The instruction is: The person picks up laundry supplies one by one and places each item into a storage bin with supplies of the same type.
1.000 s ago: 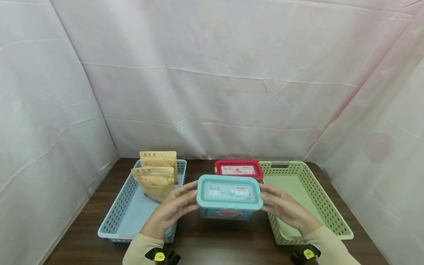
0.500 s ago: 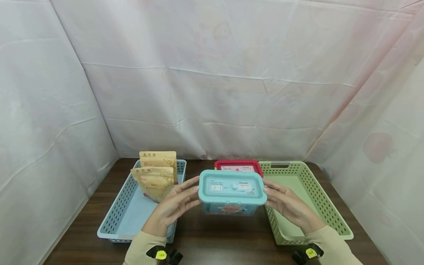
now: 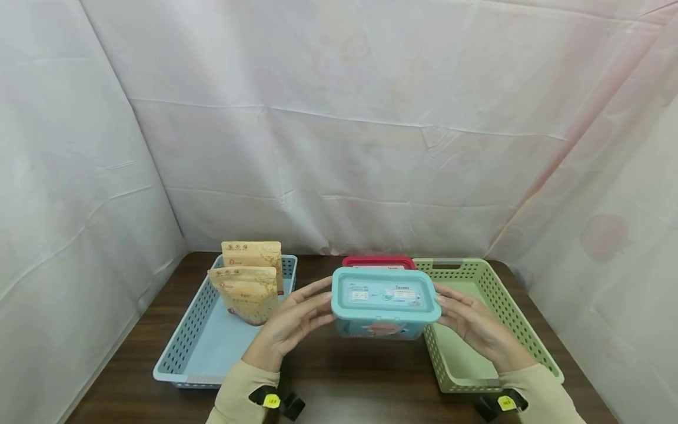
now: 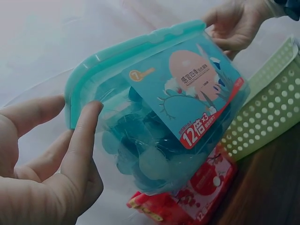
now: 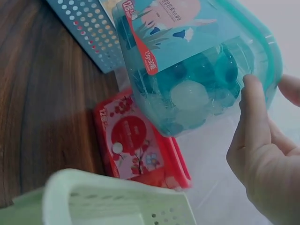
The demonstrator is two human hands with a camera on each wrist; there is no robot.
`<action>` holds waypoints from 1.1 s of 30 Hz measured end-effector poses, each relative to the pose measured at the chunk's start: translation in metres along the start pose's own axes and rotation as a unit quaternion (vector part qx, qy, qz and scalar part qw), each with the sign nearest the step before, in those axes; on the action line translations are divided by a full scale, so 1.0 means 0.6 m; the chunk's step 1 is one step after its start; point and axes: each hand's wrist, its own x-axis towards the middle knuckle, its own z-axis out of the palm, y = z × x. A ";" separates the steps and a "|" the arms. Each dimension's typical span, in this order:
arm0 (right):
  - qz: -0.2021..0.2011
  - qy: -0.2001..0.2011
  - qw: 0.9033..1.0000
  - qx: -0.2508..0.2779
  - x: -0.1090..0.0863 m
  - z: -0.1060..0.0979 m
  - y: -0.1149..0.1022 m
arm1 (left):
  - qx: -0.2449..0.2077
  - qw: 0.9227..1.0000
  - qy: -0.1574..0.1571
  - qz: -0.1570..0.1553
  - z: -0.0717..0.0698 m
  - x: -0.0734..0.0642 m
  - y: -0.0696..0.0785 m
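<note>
A teal lidded plastic box of laundry pods (image 3: 386, 294) is held between both hands in the head view, above the table and tilted. My left hand (image 3: 296, 321) grips its left end near the lid's rim. At the opposite end, my right hand (image 3: 474, 324) holds it the same way. Through the clear wall, the left wrist view shows teal and white pods (image 4: 152, 161) below a printed label (image 4: 192, 86). Behind it stands a red-lidded box (image 3: 377, 261), mostly covered in the head view; its red label (image 5: 131, 136) shows in the right wrist view.
On the left, a blue perforated basket (image 3: 206, 347) bears two upright yellow pouches, a front pouch (image 3: 251, 294) and a rear pouch (image 3: 254, 253). A green perforated basket (image 3: 508, 312) stands on the right of the dark wooden table (image 3: 365, 383). Pale cloth (image 3: 339, 147) hangs behind.
Both hands have carried the teal box to the right and up in the head view. It now covers more of the red-lidded box. The baskets and pouches stay in place.
</note>
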 end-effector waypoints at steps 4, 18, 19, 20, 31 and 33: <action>-0.001 0.007 1.000 -0.013 -0.006 -0.011 -0.005 | -0.007 1.000 -0.002 0.002 0.012 0.010 -0.004; -0.027 0.024 0.999 -0.028 -0.041 -0.065 -0.014 | -0.013 1.000 -0.011 -0.004 0.062 0.049 -0.027; -0.026 0.031 0.999 -0.034 -0.044 -0.068 -0.015 | -0.015 1.000 -0.013 -0.004 0.066 0.051 -0.029; -0.025 0.037 0.998 -0.041 -0.048 -0.070 -0.015 | -0.015 1.000 -0.014 -0.004 0.070 0.054 -0.031; -0.015 0.079 0.993 -0.083 -0.074 -0.116 -0.014 | -0.035 0.999 -0.019 -0.002 0.116 0.079 -0.060; -0.010 0.092 0.992 -0.086 -0.075 -0.126 -0.014 | -0.044 0.999 -0.019 -0.003 0.127 0.084 -0.065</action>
